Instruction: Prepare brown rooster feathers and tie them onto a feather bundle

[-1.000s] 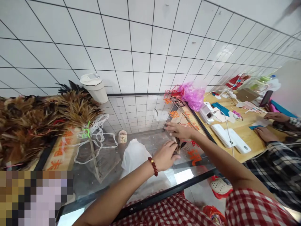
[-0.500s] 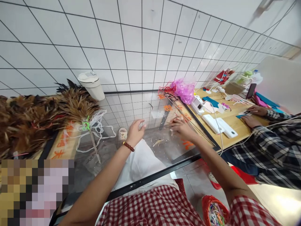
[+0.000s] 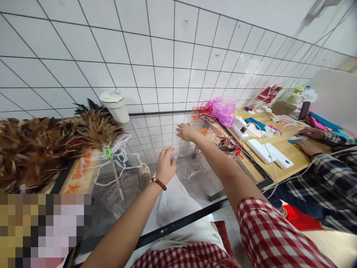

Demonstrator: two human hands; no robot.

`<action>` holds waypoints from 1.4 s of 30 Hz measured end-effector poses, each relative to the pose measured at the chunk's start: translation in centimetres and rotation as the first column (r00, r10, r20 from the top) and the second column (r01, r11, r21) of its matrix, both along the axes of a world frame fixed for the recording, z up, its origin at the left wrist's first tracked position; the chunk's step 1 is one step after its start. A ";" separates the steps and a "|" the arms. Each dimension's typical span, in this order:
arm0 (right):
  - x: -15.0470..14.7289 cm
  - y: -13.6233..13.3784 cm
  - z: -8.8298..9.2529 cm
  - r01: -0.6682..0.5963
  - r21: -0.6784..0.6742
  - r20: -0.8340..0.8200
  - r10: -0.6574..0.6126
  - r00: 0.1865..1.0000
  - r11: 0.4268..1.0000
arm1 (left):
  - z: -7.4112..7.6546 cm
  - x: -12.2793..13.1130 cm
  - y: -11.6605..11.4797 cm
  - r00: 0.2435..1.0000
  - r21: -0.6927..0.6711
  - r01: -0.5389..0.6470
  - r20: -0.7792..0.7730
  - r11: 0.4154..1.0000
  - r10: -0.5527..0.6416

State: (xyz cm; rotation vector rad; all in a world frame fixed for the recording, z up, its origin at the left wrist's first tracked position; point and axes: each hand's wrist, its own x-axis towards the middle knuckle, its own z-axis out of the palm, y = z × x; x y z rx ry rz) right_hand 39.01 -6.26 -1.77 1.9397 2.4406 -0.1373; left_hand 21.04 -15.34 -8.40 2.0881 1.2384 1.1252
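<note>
Feather scrap (image 3: 193, 173) is lying loose on the glass desk (image 3: 203, 190), between the person's two arms and touching neither hand. The left hand (image 3: 165, 166) is hovering above the glass near it, its grip open, fingers spread, nothing in it. The right hand (image 3: 186, 131) is stretching out to the far edge of the desk, just beside the orange cut-out (image 3: 205, 131). Its grip is likewise open and empty, as far as the back of the hand is showing. The likeliest trouble is sitting with the right forearm. It is passing low and close beside the scrap, and a sideways sweep could be knocking so light a piece off the glass. The red cord tangle (image 3: 230, 143) is lying just beside that arm too, so a snag there could be dragging the cords across the desk.
</note>
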 end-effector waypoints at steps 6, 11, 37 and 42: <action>7.8 -6.3 -0.9 0.091 -0.152 0.029 -0.087 0.996 0.984 | -0.3 0.0 0.3 1.000 -0.046 -0.016 0.014 0.999 0.016; 16.1 -13.1 0.0 0.546 0.061 -0.088 -0.540 0.837 0.836 | -0.2 0.1 0.7 0.999 -0.077 -0.023 0.034 0.997 0.025; 15.7 -21.7 -2.2 0.726 0.152 -0.127 -0.716 0.687 0.670 | -0.3 0.1 0.8 0.998 -0.068 -0.032 -0.047 0.997 0.029; 18.0 -23.0 -3.5 0.681 0.168 0.100 -0.700 0.708 0.713 | -0.2 0.1 0.8 0.998 -0.077 -0.024 -0.057 0.997 0.019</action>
